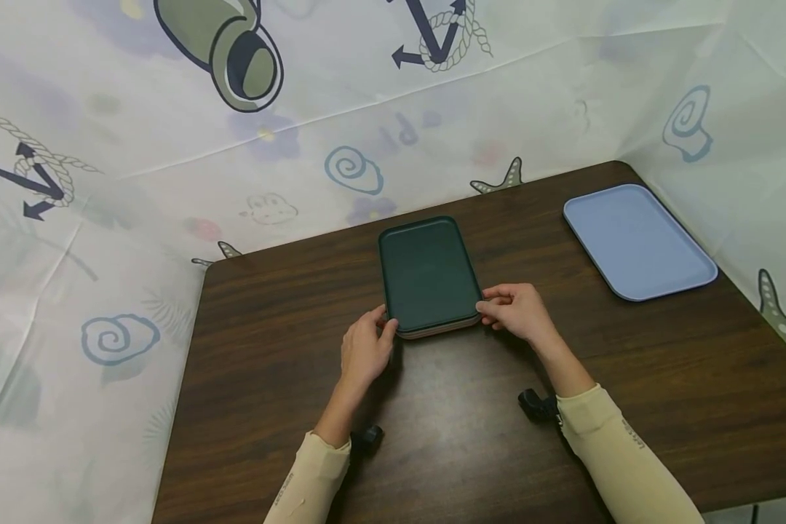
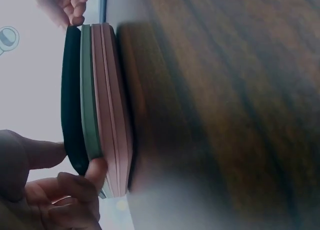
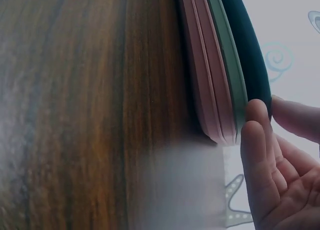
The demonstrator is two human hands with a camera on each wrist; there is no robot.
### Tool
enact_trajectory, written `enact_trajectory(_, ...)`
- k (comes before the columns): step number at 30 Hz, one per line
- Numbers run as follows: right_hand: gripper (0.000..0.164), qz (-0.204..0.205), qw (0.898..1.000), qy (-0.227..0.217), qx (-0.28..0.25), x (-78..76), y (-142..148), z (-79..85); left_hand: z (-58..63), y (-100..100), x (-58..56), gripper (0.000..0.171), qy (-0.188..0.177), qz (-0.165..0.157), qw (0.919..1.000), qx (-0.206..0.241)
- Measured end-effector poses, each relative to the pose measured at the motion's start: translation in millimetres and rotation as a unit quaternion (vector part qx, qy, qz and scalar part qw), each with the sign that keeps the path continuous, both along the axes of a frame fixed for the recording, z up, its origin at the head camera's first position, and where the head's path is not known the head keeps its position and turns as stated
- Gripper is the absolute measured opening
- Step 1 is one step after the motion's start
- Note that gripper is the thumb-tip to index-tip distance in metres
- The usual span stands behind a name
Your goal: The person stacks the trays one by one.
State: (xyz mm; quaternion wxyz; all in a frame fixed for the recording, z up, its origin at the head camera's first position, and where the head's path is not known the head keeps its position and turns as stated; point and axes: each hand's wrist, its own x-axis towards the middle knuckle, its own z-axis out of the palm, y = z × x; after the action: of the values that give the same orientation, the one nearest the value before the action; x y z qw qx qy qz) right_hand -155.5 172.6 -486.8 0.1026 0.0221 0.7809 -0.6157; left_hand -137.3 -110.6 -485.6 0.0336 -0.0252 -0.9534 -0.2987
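Observation:
A dark green tray [image 1: 429, 273] tops a stack near the middle of the table. Beneath it the left wrist view shows a light green tray [image 2: 88, 94] and two pink trays [image 2: 113, 109]. My left hand [image 1: 365, 348] pinches the dark green tray at its near left corner, thumb on the rim and fingers beneath. At the near right corner, my right hand [image 1: 514, 311] pinches the same tray between thumb and fingers. In both wrist views the dark green tray's edge stands slightly apart from the light green one at the held corners.
A light blue tray [image 1: 638, 244] lies at the right edge of the dark wooden table [image 1: 268, 349]. Printed white cloth [image 1: 340, 109] hangs along the table's back and sides. Black wrist cameras [image 1: 536, 406] stick out from both sleeves, close over the table.

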Motion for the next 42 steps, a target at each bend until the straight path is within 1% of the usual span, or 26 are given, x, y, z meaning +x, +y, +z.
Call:
enact_trajectory(5,0.037,-0.003,0.999,0.015,0.041,1.8,-2.5,-1.0,1.6,-0.5,2.8,0.049,-0.024,-0.017,0.9994,-0.015)
enact_trajectory(8,0.036,-0.003,0.998,0.023,0.053,2.6,-3.6,-0.5,2.3,-0.1,4.6,0.053,-0.038,-0.027,0.9989,-0.012)
enact_trajectory(15,0.036,-0.006,0.998,0.017,0.066,2.4,-5.2,0.1,1.2,-2.1,6.7,0.059,-0.045,-0.043,0.9981,-0.004)
enact_trajectory(22,0.041,-0.001,0.998,0.004,0.061,3.0,-4.4,0.9,1.3,-3.4,9.8,0.063,-0.065,-0.054,0.9963,0.015)
enact_trajectory(30,0.049,0.018,0.999,-0.011,0.045,5.1,-1.5,-1.1,-4.4,-4.4,15.5,0.064,-0.088,-0.061,0.9939,0.026)
enact_trajectory(32,0.051,0.023,0.999,-0.009,0.041,6.6,-0.6,-2.1,-5.4,-4.0,17.8,0.066,-0.094,-0.064,0.9930,0.031)
enact_trajectory(37,0.052,0.035,0.999,-0.005,0.021,11.6,2.9,-1.9,-3.1,-1.0,26.4,0.072,-0.102,-0.065,0.9921,0.033)
enact_trajectory(42,0.051,0.042,0.999,-0.003,0.006,16.4,16.1,2.9,-1.5,1.8,33.5,0.072,-0.098,-0.064,0.9928,0.028)
